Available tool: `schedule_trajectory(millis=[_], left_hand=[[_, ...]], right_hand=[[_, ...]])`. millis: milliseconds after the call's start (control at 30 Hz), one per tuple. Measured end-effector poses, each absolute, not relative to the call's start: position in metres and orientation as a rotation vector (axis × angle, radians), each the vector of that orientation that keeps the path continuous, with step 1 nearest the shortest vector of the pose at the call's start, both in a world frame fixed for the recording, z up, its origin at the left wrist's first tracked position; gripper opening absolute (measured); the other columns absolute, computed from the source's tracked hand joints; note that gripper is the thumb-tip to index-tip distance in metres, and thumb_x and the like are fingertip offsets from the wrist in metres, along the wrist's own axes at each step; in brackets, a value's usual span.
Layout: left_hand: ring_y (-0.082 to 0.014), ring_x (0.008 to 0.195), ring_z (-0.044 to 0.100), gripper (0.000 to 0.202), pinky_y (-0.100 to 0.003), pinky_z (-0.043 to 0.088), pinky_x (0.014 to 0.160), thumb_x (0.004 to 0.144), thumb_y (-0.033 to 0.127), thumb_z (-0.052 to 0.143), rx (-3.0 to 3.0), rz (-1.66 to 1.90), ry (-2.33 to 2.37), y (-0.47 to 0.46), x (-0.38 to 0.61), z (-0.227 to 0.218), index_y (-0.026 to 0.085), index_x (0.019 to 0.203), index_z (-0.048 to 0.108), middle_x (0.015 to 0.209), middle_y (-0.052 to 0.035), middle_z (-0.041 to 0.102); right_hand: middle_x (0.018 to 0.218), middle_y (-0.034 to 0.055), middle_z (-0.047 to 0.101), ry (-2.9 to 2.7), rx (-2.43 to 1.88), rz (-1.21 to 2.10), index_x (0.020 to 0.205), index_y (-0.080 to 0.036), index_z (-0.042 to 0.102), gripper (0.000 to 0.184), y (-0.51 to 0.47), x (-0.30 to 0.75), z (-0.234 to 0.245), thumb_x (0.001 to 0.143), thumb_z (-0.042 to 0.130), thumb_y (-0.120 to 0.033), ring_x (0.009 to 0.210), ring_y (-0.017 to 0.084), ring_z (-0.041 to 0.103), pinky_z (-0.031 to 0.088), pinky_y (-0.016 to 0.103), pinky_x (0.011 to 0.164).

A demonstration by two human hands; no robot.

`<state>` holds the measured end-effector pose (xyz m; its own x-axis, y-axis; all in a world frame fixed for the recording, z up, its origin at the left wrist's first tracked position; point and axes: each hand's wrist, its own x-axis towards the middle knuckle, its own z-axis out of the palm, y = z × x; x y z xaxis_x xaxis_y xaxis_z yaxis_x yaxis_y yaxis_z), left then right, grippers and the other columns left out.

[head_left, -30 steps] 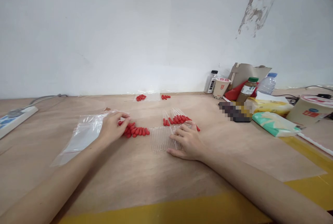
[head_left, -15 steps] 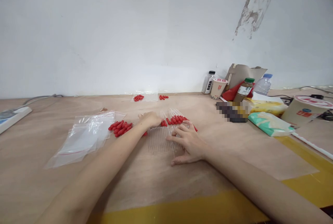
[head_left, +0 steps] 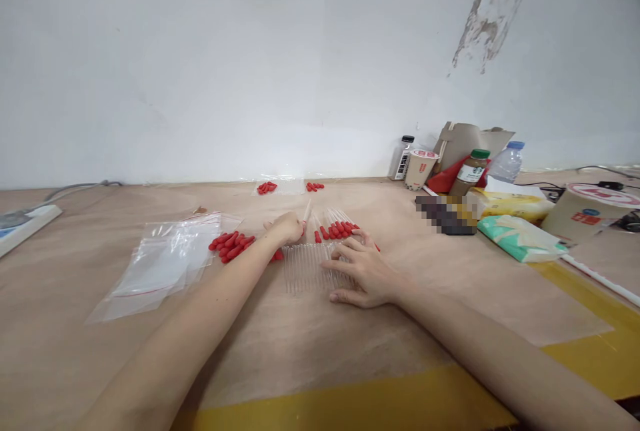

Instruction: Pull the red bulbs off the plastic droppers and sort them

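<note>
My left hand (head_left: 289,228) is closed round a glass dropper (head_left: 308,209), whose thin tip points away from me; a bit of red shows at the fingers. Beside it lies a fanned row of glass droppers (head_left: 338,229) with red rubber bulbs. In front of these, clear glass tubes (head_left: 305,269) are lined up side by side. My right hand (head_left: 364,269) rests with spread fingers over the right end of the tubes, fingertips by the red bulbs. Loose red rubber bulbs (head_left: 232,245) are heaped left of my left hand, partly behind my forearm.
Clear zip bags (head_left: 160,264) lie at the left, near a white power strip (head_left: 30,224). Further back are a bag with red bulbs (head_left: 267,188) and a small red group (head_left: 315,187). Bottles, a paper cup (head_left: 421,169) and tissue packs (head_left: 520,237) stand at the right.
My left hand has drawn slightly left and back from the row, and a dropper's tip now sticks up from its fingers. My right hand has barely moved.
</note>
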<state>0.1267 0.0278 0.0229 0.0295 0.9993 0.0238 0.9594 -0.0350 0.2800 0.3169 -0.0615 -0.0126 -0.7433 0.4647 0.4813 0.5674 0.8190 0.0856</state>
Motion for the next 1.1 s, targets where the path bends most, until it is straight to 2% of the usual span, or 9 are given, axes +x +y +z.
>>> schedule_trajectory(millis=[167, 267, 400, 467, 567, 667, 833, 967, 1100], left_hand=[[-0.0229, 0.078, 0.061, 0.020, -0.043, 0.035, 0.084, 0.086, 0.029, 0.041, 2.294, 0.507, 1.932, 0.013, 0.111, 0.029, 0.018, 0.076, 0.054, 0.076, -0.0060, 0.067], [-0.0210, 0.089, 0.057, 0.014, -0.041, 0.030, 0.090, 0.087, 0.030, 0.042, 2.511, 0.652, 1.762, -0.009, 0.093, 0.028, 0.019, 0.083, 0.050, 0.087, -0.0041, 0.064], [-0.0134, 0.069, 0.055, 0.018, -0.040, 0.029, 0.094, 0.091, 0.022, 0.037, 3.031, 0.878, 1.157, -0.037, 0.062, 0.010, 0.018, 0.077, 0.047, 0.074, 0.0003, 0.060], [-0.0116, 0.068, 0.056, 0.020, -0.041, 0.027, 0.097, 0.092, 0.016, 0.034, 3.161, 0.929, 0.966, -0.047, 0.050, -0.003, 0.019, 0.079, 0.048, 0.075, 0.0011, 0.061], [-0.0120, 0.076, 0.059, 0.020, -0.041, 0.027, 0.099, 0.091, 0.012, 0.036, 3.217, 1.026, 0.860, -0.057, 0.041, -0.019, 0.020, 0.083, 0.052, 0.080, 0.0003, 0.064], [-0.0133, 0.082, 0.061, 0.019, -0.040, 0.032, 0.097, 0.089, 0.009, 0.041, 3.199, 1.132, 0.827, -0.062, 0.040, -0.029, 0.021, 0.089, 0.055, 0.085, -0.0010, 0.066], [-0.0159, 0.085, 0.059, 0.018, -0.036, 0.040, 0.085, 0.085, 0.015, 0.053, 3.145, 1.322, 0.841, -0.065, 0.046, -0.032, 0.022, 0.101, 0.056, 0.091, -0.0042, 0.065], [-0.0190, 0.092, 0.057, 0.028, -0.039, 0.037, 0.085, 0.086, 0.021, 0.054, 3.085, 1.205, 0.914, -0.068, 0.049, -0.028, 0.020, 0.114, 0.053, 0.104, -0.0093, 0.062], [-0.0187, 0.093, 0.057, 0.018, -0.040, 0.030, 0.091, 0.088, 0.029, 0.051, 3.024, 1.015, 0.913, -0.072, 0.051, -0.019, 0.024, 0.101, 0.061, 0.096, -0.0037, 0.066]], right_hand=[[0.093, 0.0055, 0.060, -2.304, -0.801, -0.395, 0.105, -0.022, 0.061, 0.036, -0.060, 0.316, -0.017, 0.081, 0.053, -0.047, 0.088, 0.019, 0.052, 0.027, 0.045, 0.091], [0.106, 0.0096, 0.057, -2.051, -0.878, -0.510, 0.110, -0.021, 0.059, 0.036, -0.061, 0.312, -0.018, 0.082, 0.054, -0.041, 0.097, 0.021, 0.052, 0.030, 0.043, 0.093], [0.122, 0.0119, 0.053, -2.007, -0.910, -0.611, 0.123, -0.022, 0.051, 0.048, -0.065, 0.304, -0.017, 0.081, 0.054, -0.046, 0.114, 0.026, 0.045, 0.021, 0.048, 0.101], [0.115, 0.0082, 0.059, -2.102, -0.884, -0.599, 0.122, -0.024, 0.051, 0.043, -0.067, 0.299, -0.017, 0.083, 0.053, -0.043, 0.114, 0.025, 0.046, 0.017, 0.049, 0.102], [0.092, 0.0020, 0.067, -2.199, -0.814, -0.547, 0.111, -0.025, 0.058, 0.026, -0.068, 0.293, -0.022, 0.086, 0.052, -0.033, 0.103, 0.020, 0.053, 0.021, 0.045, 0.100], [0.077, -0.0002, 0.066, -2.236, -0.762, -0.534, 0.105, -0.023, 0.060, 0.021, -0.070, 0.288, -0.026, 0.086, 0.052, -0.030, 0.091, 0.017, 0.055, 0.027, 0.040, 0.096], [0.065, -0.0030, 0.060, -2.283, -0.725, -0.583, 0.098, -0.024, 0.062, 0.018, -0.074, 0.281, -0.025, 0.089, 0.047, -0.031, 0.075, 0.013, 0.051, 0.024, 0.041, 0.096], [0.059, -0.0041, 0.056, -2.260, -0.719, -0.593, 0.079, -0.022, 0.062, 0.020, -0.075, 0.279, -0.024, 0.089, 0.045, -0.025, 0.069, 0.012, 0.048, 0.022, 0.040, 0.096], [0.057, -0.0058, 0.055, -2.221, -0.666, -0.597, 0.078, -0.022, 0.061, 0.017, -0.075, 0.279, -0.024, 0.088, 0.047, -0.023, 0.068, 0.011, 0.046, 0.021, 0.039, 0.095]])
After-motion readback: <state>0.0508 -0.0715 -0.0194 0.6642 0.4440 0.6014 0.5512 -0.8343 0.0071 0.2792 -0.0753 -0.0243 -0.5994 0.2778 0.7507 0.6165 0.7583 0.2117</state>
